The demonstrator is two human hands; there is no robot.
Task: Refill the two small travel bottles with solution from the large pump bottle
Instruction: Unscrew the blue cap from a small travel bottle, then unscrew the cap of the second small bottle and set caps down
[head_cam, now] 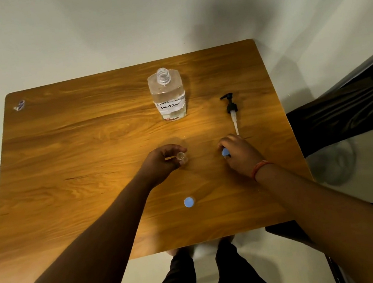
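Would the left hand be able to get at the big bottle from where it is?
Probably yes. The large bottle stands upright straight beyond the left hand with bare table between them, but that hand holds a small open bottle, so it isn't free.

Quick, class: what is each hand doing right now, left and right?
Left hand: grips the uncapped small travel bottle standing on the table.
Right hand: holds a blue cap low over the table.

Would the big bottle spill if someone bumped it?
Probably. The big bottle stands tall with its neck open, the pump lying beside it. It looks over half full, so likely heavy enough to resist a light nudge; a hard knock could tip it.
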